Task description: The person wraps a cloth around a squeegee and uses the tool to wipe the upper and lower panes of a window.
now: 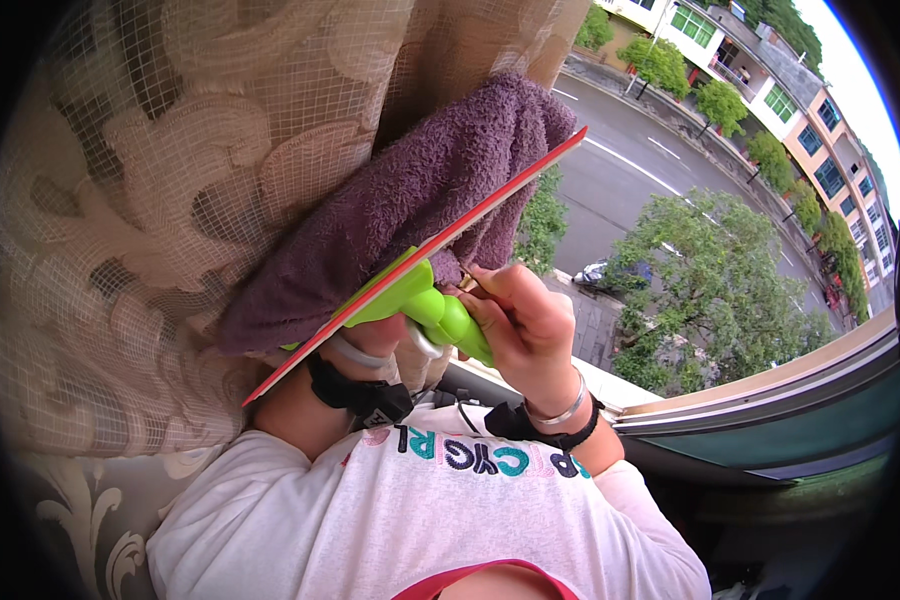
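A window squeegee (445, 312) with a bright green head and handle lies slantwise across the middle of the view. Its long thin blade (490, 203) is red and white. My right hand (532, 325) is closed around the green handle, with thumb and forefinger bent near the joint. Behind the blade a purple terry towel (400, 200) hangs in folds, rising toward the upper right. My left hand (378, 332) is at the towel's lower edge, behind the squeegee head. Blade and towel hide its fingers, so its grip does not show.
A beige lace curtain (200, 180) hangs close on the left. At the right runs a window frame (770, 385) with a sill. Outside, far below, are a road (630, 170), trees (710, 280) and a parked scooter (595, 273). Dark bands with small devices circle both wrists.
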A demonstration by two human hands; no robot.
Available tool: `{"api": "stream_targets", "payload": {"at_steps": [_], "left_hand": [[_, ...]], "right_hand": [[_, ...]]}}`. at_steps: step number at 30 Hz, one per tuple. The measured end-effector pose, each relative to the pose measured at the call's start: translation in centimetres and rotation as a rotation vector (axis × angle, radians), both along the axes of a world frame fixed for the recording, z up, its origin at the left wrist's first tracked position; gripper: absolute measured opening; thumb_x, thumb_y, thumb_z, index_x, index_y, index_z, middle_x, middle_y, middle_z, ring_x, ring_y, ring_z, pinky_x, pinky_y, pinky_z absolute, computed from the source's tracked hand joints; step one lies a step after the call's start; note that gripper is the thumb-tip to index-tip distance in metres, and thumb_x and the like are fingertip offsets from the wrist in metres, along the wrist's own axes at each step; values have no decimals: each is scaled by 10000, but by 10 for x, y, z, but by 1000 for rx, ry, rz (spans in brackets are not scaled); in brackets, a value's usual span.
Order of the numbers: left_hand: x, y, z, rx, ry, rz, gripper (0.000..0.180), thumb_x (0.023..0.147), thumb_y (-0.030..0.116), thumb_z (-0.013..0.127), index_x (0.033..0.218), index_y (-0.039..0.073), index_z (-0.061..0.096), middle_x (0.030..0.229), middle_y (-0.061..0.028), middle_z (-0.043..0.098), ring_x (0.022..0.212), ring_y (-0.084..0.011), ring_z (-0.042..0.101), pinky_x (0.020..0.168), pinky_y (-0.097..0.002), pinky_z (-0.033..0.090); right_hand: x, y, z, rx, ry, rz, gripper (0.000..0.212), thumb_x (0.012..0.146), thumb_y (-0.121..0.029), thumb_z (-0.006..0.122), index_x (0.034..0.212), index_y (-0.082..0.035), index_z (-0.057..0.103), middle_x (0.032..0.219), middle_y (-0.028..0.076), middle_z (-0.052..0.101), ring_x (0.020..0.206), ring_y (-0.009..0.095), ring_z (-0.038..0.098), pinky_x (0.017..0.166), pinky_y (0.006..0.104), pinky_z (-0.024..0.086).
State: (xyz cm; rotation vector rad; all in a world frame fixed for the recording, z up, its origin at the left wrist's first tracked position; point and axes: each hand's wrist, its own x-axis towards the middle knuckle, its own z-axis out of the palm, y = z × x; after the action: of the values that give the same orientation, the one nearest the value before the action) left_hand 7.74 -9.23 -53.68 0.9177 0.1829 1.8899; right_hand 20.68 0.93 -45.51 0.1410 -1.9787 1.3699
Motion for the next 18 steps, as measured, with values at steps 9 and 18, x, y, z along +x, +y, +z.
{"api": "stream_targets", "payload": {"at_steps": [9,18], "left_hand": [[10,1,-10,-11,12,79,454,877,391,518,1213,86,503,1044,-167,593,832,-285,641,608,-330,562],[9,5,-38,49,58,228,455,875,381,532,1223,91,496,1056,-158,588,866,-272,634,631,-316,557]], "right_hand": [[-4,-3,2,-14,64,19,117,769,31,640,872,18,584,698,119,604,588,208,624,540,247,467],[-2,-2,7,168,72,108,145,783,20,632,909,2,564,702,137,581,591,270,603,532,266,458]]}}
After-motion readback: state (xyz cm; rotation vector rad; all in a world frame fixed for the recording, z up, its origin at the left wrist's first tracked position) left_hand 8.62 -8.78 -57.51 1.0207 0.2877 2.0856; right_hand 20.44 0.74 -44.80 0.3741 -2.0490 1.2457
